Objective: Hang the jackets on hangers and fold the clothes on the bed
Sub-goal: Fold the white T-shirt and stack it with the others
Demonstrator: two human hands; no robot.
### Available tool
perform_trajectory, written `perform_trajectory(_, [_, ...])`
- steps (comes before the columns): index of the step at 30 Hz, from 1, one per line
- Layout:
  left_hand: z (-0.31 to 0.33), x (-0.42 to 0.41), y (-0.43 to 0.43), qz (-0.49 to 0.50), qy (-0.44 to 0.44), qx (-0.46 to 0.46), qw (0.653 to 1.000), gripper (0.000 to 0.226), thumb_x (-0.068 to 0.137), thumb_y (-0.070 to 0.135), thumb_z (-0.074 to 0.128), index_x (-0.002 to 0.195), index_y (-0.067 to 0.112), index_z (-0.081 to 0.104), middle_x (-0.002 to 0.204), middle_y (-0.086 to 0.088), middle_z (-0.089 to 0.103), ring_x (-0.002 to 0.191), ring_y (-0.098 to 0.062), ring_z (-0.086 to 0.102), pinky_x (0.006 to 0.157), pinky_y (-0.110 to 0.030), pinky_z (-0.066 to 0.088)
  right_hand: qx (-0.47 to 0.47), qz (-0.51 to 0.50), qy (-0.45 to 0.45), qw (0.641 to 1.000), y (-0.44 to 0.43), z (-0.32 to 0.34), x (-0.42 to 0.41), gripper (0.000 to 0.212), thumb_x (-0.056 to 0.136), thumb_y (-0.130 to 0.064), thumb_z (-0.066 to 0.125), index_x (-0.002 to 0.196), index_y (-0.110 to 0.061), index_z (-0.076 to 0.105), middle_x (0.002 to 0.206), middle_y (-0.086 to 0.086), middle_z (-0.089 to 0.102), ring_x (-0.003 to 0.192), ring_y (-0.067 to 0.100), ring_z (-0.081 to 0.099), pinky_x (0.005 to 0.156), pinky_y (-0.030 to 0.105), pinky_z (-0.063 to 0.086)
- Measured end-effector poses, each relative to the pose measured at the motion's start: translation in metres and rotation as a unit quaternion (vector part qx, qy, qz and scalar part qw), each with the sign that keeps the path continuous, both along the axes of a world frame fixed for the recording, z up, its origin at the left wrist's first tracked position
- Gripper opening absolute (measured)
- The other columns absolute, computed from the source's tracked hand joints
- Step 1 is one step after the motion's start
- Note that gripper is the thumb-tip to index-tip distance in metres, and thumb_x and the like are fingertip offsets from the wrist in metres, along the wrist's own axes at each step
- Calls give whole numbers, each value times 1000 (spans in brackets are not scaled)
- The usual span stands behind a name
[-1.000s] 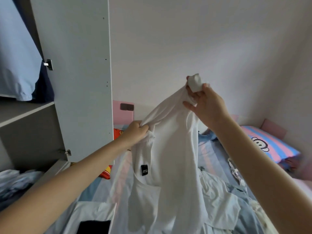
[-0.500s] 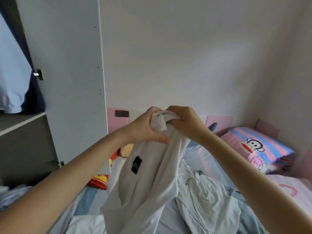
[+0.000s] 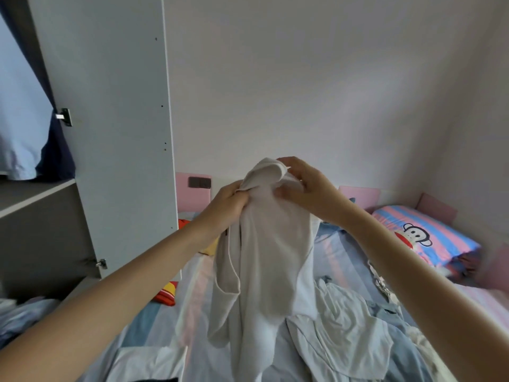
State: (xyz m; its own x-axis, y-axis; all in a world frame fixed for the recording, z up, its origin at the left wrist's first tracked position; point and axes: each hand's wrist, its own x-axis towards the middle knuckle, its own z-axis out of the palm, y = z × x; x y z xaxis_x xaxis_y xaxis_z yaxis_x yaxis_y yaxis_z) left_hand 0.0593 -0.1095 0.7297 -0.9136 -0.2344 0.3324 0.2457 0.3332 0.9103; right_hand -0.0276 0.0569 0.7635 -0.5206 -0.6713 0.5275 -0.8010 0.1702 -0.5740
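Head view, left hand [image 3: 227,206] and right hand [image 3: 308,190] both pinching the bunched top of a white shirt [image 3: 261,257], shirt hanging above the striped bed [image 3: 154,318], crumpled pale clothes [image 3: 338,334] on the bed right of it, monkey pillow [image 3: 424,235] at the bed's far right, wardrobe panel [image 3: 110,119] left of the bed.

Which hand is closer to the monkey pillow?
Right. The right hand, gripping the white shirt, is up and left of the pillow; the left hand grips the same shirt farther left, toward the wardrobe.
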Motion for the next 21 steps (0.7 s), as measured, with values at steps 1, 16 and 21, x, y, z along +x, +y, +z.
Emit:
perform_trajectory(1, [2, 0, 2, -11, 4, -6, 1000, 35, 92, 1, 34, 97, 20, 63, 91, -2, 65, 85, -11, 58, 78, -25, 46, 15, -4, 5, 1000, -3, -1, 1, 27, 81, -21, 69, 103, -32, 57, 92, -13, 63, 84, 2, 57, 77, 19, 45])
perform_trajectory(16, [-65, 9, -21, -28, -5, -158, 987, 43, 81, -1, 62, 96, 33, 42, 98, 6, 56, 89, -16, 60, 66, -18, 50, -208, -129, -69, 967, 0, 21, 10, 27, 91, -13, 51, 66, -11, 41, 60, -3, 25, 56, 8, 23, 52, 28, 18])
perform_trajectory(21, [-89, 22, -9, -83, -36, -234, 968, 46, 89, 4, 56, 107, 43, 42, 110, 15, 54, 102, -13, 57, 83, -24, 53, -195, -143, -68, 968, 1, 19, 10, 42, 89, -10, 50, 57, -23, 26, 48, -13, 19, 48, 3, 18, 45, 21, 14])
